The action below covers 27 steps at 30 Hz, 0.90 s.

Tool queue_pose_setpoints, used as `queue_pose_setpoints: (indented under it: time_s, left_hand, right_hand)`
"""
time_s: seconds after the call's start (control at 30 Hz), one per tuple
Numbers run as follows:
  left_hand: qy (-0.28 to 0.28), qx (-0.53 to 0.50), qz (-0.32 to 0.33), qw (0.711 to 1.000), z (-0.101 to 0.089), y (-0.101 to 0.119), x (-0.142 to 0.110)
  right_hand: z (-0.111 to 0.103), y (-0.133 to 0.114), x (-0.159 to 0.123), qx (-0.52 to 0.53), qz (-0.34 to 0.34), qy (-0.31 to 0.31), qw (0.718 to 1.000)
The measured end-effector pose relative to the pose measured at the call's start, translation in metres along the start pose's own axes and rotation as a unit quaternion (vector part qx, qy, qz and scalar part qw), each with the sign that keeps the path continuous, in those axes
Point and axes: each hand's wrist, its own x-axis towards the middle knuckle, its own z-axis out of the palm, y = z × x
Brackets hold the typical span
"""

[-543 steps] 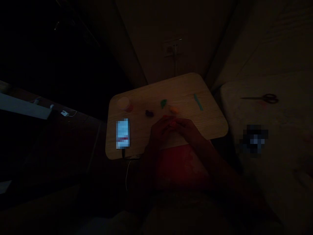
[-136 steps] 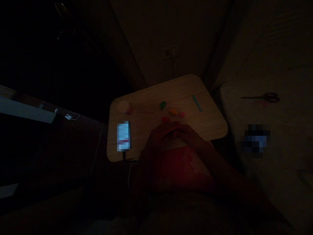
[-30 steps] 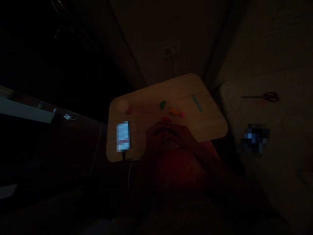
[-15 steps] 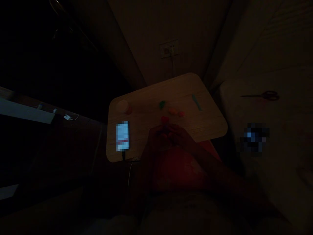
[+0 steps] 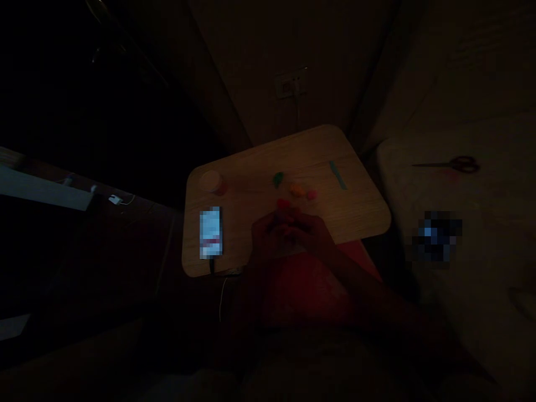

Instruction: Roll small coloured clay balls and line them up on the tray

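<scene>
The picture is very dark. My left hand (image 5: 265, 233) and my right hand (image 5: 310, 230) meet over the front edge of the small wooden table (image 5: 251, 167), fingers bent inward and fingertips together. Whatever lies between the fingers is hidden in shadow. Just past the fingertips is a red lump (image 5: 283, 204), perhaps modelling clay. Farther back lie a green piece (image 5: 278, 179), an orange lump (image 5: 297, 190) and a small pink lump (image 5: 312, 195). A flat teal strip, shaped like a plastic knife (image 5: 338, 175), rests toward the right.
On the table's left stand a round tub (image 5: 211, 182) and a lit phone (image 5: 210, 233) with a cable. Scissors (image 5: 463, 164) and a blurred-out object (image 5: 435, 235) lie on the pale surface at right. A wall socket (image 5: 290, 85) is behind the table.
Both hands stay at the same spot. The right hand's fingers have curled in more, and its knuckles are slightly raised. The lumps on the table have not moved.
</scene>
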Motion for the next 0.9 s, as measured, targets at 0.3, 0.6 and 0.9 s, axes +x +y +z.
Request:
queue_pose_setpoints:
  time_s: [0.3,0.6,0.9]
  left_hand:
    - [-0.041,-0.004,0.034,0.999,-0.010,0.004,0.000]
    - [-0.011,0.035,0.012,0.999,-0.003,0.006,0.003]
    - [0.014,0.004,0.057,0.998,0.004,0.000,-0.001]
  right_hand:
    - [-0.002,-0.003,-0.002,-0.108,-0.072,-0.068,0.989]
    - [-0.003,-0.002,-0.002,-0.134,-0.070,-0.032,0.988]
    - [0.002,-0.004,-0.002,-0.154,-0.078,-0.015,0.985]
